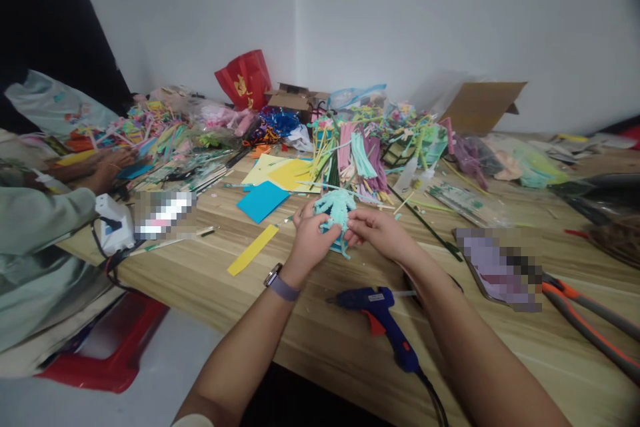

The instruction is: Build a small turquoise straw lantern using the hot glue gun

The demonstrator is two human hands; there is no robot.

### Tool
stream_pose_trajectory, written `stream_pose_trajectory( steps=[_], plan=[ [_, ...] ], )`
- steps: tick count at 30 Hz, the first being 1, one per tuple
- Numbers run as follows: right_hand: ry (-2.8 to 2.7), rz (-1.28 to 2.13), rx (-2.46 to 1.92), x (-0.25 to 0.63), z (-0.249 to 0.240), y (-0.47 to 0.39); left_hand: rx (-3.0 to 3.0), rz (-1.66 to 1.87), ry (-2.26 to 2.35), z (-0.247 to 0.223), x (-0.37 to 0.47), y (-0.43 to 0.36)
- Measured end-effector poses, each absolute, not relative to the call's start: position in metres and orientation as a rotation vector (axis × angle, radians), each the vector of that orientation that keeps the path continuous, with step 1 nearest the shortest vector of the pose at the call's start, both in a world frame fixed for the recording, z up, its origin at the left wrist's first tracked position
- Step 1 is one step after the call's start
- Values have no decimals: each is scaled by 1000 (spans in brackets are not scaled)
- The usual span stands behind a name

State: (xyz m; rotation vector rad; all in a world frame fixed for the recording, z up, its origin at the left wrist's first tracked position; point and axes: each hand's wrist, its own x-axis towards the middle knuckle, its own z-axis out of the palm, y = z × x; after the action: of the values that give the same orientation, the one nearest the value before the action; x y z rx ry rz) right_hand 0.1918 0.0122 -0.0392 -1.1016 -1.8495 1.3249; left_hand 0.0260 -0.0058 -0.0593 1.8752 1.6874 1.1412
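Note:
Above the wooden table (310, 293) I hold a mint-green craft piece (337, 207), rounded on top with fuzzy strands hanging down. My left hand (315, 237) grips its left side, the thumb pressed on the front. On its right edge the fingers of my right hand (373, 230) are pinched together. Dark blue shows between the strands; what it is I cannot tell. Just below my hands lies a blue glue gun (380, 303) with a red trigger. A yellow paper strip (253, 250) and a blue paper sheet (263, 201) rest to the left.
Bundles of coloured pipe cleaners (355, 153) fill the back, near a red bag (245, 80) and a cardboard box (293, 99). Orange-handled pliers (585, 313) and a phone (493, 270) lie right. At left, a co-worker's hands (107, 167) are near a white power strip (114, 223).

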Motion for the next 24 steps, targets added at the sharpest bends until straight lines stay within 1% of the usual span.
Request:
stream_pose_trajectory(
  steps=[10,20,24],
  plan=[
    [-1809,1315,-1114,184,-41,9,1784,1149,1725,-60,26,-8],
    [-1861,1195,-1165,182,-40,7,1845,1084,1738,-54,27,-10],
    [-1967,1068,-1205,184,-35,5,1936,1065,1723,-52,27,-11]
  ],
)
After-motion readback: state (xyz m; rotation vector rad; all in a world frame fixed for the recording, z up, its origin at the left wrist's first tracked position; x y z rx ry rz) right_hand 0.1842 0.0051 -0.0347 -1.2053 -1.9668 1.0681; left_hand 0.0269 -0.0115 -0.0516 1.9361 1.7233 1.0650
